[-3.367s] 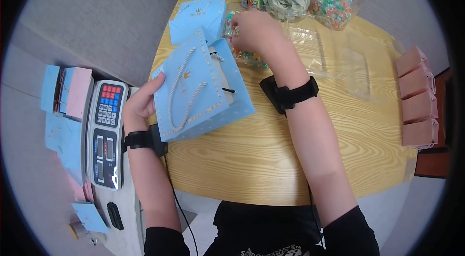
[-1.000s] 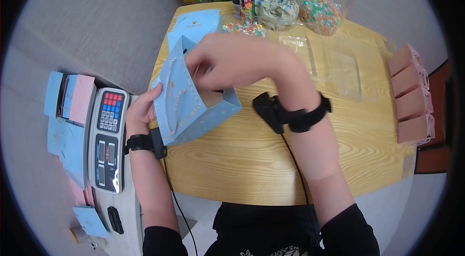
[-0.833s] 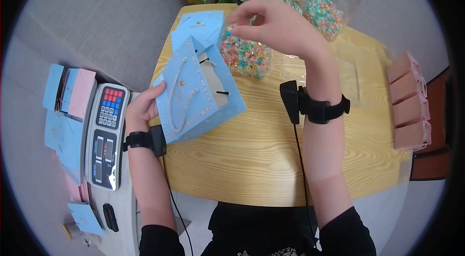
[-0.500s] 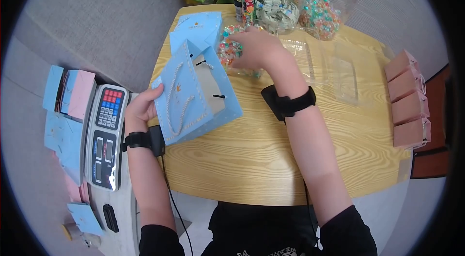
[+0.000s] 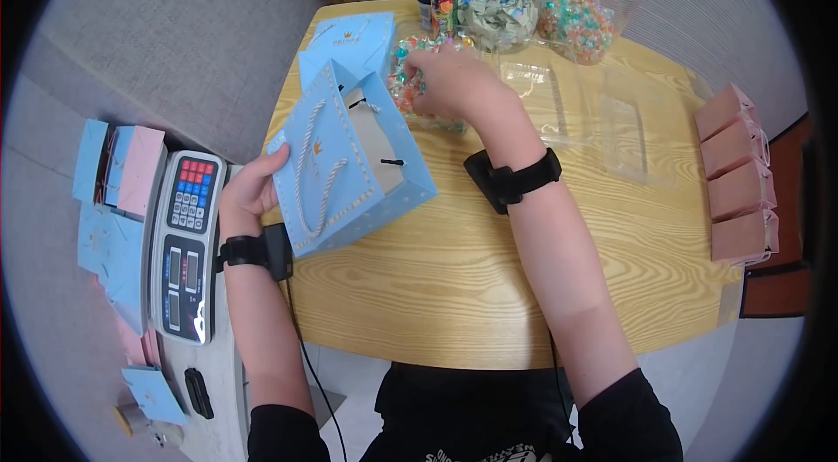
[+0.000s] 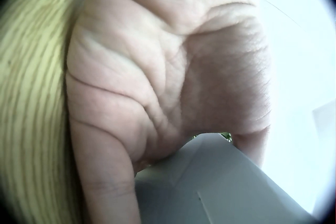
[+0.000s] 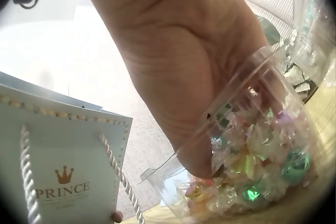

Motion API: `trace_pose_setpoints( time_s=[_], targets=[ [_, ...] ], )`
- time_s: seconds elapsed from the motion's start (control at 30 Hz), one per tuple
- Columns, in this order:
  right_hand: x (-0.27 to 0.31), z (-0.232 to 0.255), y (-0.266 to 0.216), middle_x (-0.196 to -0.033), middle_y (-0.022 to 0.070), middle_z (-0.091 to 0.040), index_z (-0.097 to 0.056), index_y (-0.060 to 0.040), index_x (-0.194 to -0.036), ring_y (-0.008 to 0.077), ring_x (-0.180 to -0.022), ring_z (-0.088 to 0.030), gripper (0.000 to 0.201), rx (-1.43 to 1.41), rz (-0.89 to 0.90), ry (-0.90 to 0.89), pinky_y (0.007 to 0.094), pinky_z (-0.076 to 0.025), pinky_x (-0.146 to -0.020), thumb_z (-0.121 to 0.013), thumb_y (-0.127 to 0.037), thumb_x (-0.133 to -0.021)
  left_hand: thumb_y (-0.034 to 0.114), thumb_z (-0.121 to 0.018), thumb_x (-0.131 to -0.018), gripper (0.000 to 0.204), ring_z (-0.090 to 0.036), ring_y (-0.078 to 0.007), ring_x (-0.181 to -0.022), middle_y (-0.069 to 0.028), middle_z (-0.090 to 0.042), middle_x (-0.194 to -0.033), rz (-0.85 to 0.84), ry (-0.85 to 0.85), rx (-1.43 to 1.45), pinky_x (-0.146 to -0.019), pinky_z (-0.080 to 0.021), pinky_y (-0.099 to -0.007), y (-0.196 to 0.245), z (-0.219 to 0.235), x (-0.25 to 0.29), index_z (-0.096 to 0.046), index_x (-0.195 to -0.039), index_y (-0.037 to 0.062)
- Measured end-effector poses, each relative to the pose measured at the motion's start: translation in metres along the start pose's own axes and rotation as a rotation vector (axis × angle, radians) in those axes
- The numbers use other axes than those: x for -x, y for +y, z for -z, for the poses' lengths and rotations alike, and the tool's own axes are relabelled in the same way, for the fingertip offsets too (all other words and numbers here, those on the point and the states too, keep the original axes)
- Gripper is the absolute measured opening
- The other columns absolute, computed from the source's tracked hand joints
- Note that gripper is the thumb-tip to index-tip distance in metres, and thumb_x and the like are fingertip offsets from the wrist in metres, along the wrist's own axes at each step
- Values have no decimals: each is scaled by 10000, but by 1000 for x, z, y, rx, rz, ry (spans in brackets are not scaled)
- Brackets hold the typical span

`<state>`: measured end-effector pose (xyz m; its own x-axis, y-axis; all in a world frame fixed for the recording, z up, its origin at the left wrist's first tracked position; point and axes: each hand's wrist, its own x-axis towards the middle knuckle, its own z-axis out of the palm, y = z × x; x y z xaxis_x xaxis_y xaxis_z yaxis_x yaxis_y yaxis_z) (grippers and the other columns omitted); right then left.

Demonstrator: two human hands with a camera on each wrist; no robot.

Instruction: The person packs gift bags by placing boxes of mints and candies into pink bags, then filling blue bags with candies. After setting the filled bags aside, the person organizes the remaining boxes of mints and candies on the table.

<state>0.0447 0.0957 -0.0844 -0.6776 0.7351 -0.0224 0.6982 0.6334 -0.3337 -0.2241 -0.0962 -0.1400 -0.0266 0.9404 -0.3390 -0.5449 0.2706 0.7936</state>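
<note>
My left hand (image 5: 253, 182) grips the lower side of a blue paper gift bag (image 5: 336, 191), thumb over its front and fingers behind. The bag leans with its mouth up and to the right, white rope handles hanging on its front; "PRINCE" and a gold crown show in the right wrist view. My right hand (image 5: 463, 86) reaches down into a clear plastic tub (image 7: 265, 58) of shiny wrapped candies (image 7: 252, 161). Its thumb and fingers are sunk among the candies, tips hidden, so I cannot tell whether they hold any.
Another blue bag (image 5: 349, 43) stands behind mine. At the back are a yellow-capped tube (image 5: 443, 3), pale green wrapped pieces (image 5: 497, 12) and more candies (image 5: 576, 21). Clear plastic lids (image 5: 628, 126) lie right. Pink bags (image 5: 738, 178) line the right edge; a scale (image 5: 186, 244) stands left.
One second ago my right hand was at the bag's mouth. It has since swung back and lowered into the candy tub. My left hand keeps its grip, the bag shifting slightly.
</note>
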Motion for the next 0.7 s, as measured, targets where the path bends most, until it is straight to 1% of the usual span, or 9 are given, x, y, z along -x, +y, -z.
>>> trace_pose_setpoints(
  time_s=[0.13,0.2,0.3,0.33,0.4,0.43,0.5,0.63,0.7],
  targets=[
    [-3,-3,-1,-1009,139,-613,-601,-163,-1070,309,-1022,-577,348,-48,-35,-57,398,-488,-857,-703,-264,-754,211,-639,-902,552,-648,-251,-1034,-229,-590,-1199,5,-6,-2,-857,-567,-348,1,-3,0,-418,-1299,-102],
    [-5,-8,0,-981,127,-637,-605,-141,-1029,301,-962,-604,313,-17,21,35,400,-497,-826,-698,-245,-749,210,-637,-903,556,-648,-252,-1033,-229,-589,-1199,6,8,-14,-857,-568,-351,1,-5,1,-410,-1304,-101],
    [-5,-14,3,-959,129,-661,-605,-121,-998,303,-922,-623,285,-24,52,137,416,-502,-797,-693,-220,-745,211,-638,-902,560,-651,-252,-1026,-228,-589,-1199,6,1,2,-847,-573,-353,1,-4,0,-406,-1309,-96],
    [-6,-17,6,-959,129,-661,-605,-121,-998,303,-922,-623,285,-25,52,137,416,-502,-797,-693,-220,-745,211,-640,-901,561,-653,-252,-1023,-227,-589,-1198,6,-1,-1,-840,-576,-352,1,-2,0,-406,-1311,-93],
    [-9,-21,12,-891,140,-670,-608,-107,-983,308,-871,-636,265,-27,153,217,415,-509,-768,-689,-173,-740,211,-642,-900,562,-654,-252,-1019,-227,-589,-1198,8,-2,-3,-834,-579,-351,0,-2,0,-407,-1312,-91],
    [-10,-19,13,-891,140,-670,-608,-107,-983,308,-871,-636,265,-28,153,215,415,-509,-768,-689,-173,-740,211,-644,-899,564,-655,-251,-1017,-227,-589,-1198,12,-7,-4,-830,-580,-348,1,-2,0,-407,-1313,-89],
    [-12,-15,14,-822,145,-648,-613,-80,-923,301,-842,-632,213,-136,151,134,392,-511,-740,-687,-125,-729,212,-646,-897,566,-656,-250,-1016,-227,-589,-1198,17,-11,-5,-826,-581,-346,1,-2,0,-407,-1315,-87],
    [-10,-10,10,-804,139,-635,-610,-54,-862,291,-783,-629,184,-235,111,110,375,-510,-683,-696,-83,-702,226,-645,-899,573,-652,-246,-1026,-216,-589,-1206,21,-19,-11,-840,-575,-348,1,0,0,-405,-1323,-76],
    [-9,-9,11,-782,122,-638,-606,-50,-826,269,-714,-627,182,-304,111,132,362,-505,-638,-709,-60,-677,232,-644,-900,576,-650,-245,-1030,-211,-589,-1210,21,-6,-20,-844,-573,-349,0,1,-1,-403,-1326,-71]
  ],
)
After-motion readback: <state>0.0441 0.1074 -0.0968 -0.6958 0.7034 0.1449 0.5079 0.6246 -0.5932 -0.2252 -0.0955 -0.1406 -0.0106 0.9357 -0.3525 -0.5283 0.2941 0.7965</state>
